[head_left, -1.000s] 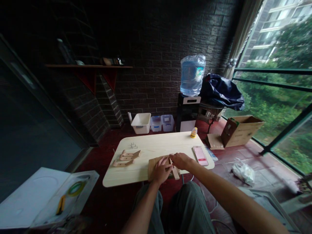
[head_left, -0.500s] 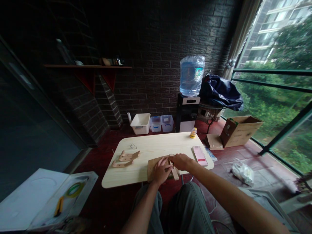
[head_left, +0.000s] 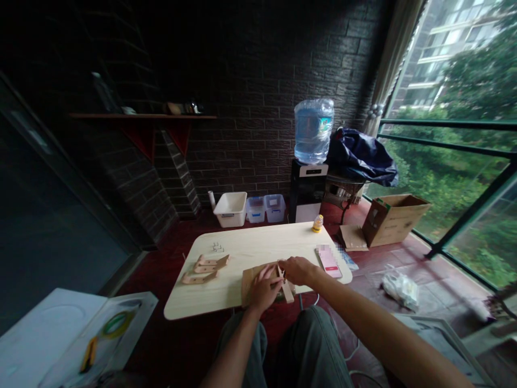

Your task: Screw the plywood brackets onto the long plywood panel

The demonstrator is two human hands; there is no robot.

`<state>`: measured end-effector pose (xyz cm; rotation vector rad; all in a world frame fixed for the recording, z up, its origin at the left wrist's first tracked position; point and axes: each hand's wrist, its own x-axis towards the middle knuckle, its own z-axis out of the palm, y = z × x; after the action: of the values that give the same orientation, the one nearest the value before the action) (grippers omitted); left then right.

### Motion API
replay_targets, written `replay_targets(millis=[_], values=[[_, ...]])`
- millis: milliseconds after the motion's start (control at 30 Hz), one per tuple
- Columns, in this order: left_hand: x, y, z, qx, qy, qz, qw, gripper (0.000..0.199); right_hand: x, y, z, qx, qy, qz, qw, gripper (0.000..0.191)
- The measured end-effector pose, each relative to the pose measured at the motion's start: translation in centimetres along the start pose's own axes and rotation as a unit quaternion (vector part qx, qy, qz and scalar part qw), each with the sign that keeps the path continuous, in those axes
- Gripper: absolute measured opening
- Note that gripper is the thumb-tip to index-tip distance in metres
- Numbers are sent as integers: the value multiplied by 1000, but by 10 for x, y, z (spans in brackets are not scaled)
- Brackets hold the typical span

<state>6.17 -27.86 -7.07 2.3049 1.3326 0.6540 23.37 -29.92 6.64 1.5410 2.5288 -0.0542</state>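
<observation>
On the front of the pale table (head_left: 258, 242), a narrow wooden piece (head_left: 288, 292) lies over a sheet of brown cardboard (head_left: 247, 285). My left hand (head_left: 263, 288) rests on the cardboard, its fingers and thumb against the wooden piece, steadying it. Close by on the right, my right hand (head_left: 298, 269) is closed in a pinch at the upper part of that piece; whatever is between its fingertips is too small to name. Several wooden hooks (head_left: 212, 264) lie to the left. Behind them are several small metal hooks (head_left: 218, 247).
A phone (head_left: 329, 261) and a small yellow-based bottle (head_left: 318, 223) stand on the table's right side. An open white case (head_left: 121, 328) with a yellow-handled cutter (head_left: 89, 353) is at lower left. Storage bins (head_left: 231, 210), a water dispenser (head_left: 309, 188) and a cardboard box (head_left: 393, 218) stand beyond.
The view has shifted slightly, so the scene sits a little lower and further left. Both hands keep nearly the same place at the wooden piece.
</observation>
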Motion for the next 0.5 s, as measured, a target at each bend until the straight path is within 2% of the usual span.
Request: replay_targets(millis=[267, 500], values=[[2, 3, -2, -6, 5, -9, 1000, 24, 10, 2, 21, 0, 26, -3, 1000, 37], [-4, 1, -3, -4, 29, 13, 999, 20, 8, -1, 7, 21, 10, 17, 1000, 41]])
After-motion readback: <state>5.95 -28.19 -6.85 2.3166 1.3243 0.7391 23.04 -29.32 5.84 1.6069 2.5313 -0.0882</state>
